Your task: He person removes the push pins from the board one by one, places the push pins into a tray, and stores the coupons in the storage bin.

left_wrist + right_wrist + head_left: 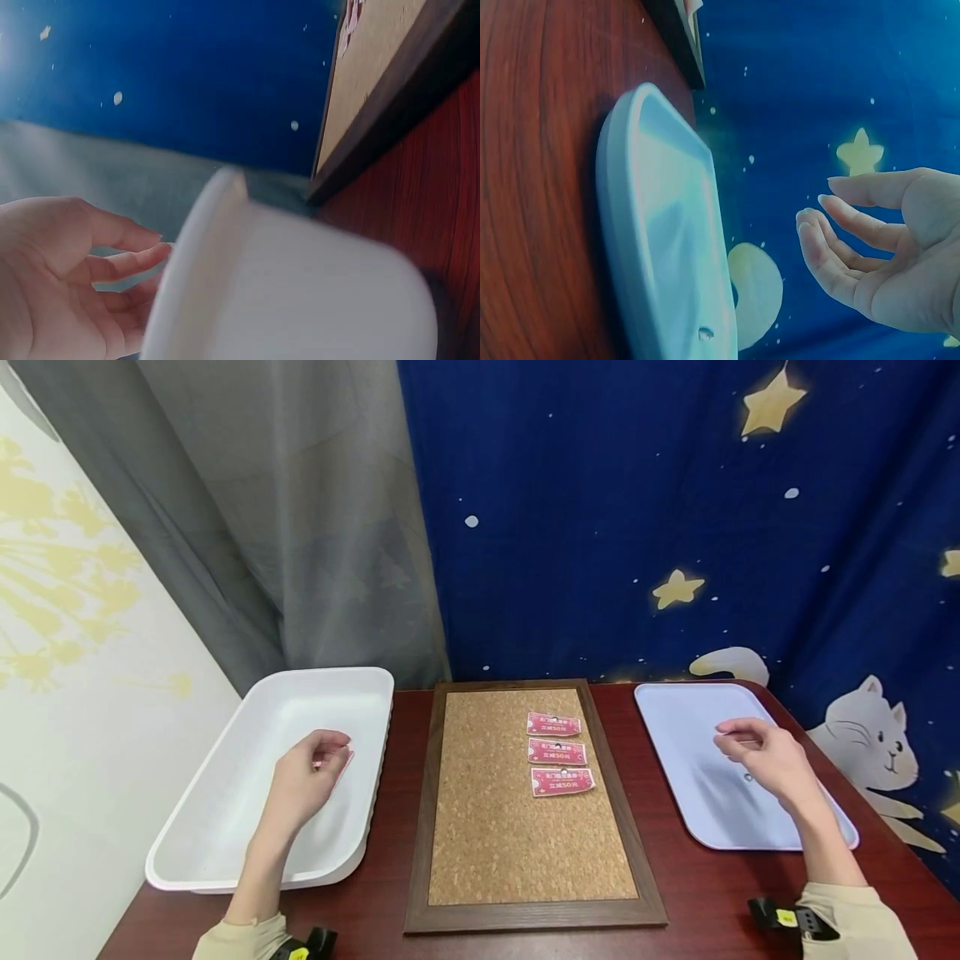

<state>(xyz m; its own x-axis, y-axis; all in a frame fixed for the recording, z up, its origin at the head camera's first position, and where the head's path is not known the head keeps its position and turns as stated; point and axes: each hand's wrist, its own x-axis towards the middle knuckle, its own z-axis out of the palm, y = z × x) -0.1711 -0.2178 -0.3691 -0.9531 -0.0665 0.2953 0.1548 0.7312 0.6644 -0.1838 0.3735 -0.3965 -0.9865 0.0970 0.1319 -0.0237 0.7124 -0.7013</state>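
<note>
My left hand [306, 779] is over the white bin [202, 810] and pinches a pink paper coupon [347, 765], seen nearly edge-on. The bin's rim hides part of that hand in the left wrist view, where the coupon does not show. Above the pale blue tray [675, 752] hovers my right hand [768, 760], fingers loosely bent. A small gap separates thumb and index fingertips in the right wrist view, with nothing visible between them. One small shiny tack [706, 334] lies on the tray below.
Between bin and tray lies a wood-framed cork board [510, 835]. Fixed in a column on its upper right are a top coupon [553, 725], a middle coupon [557, 752] and a lower coupon [562, 782]. A blue curtain [555, 568] hangs behind the dark red table [382, 893].
</note>
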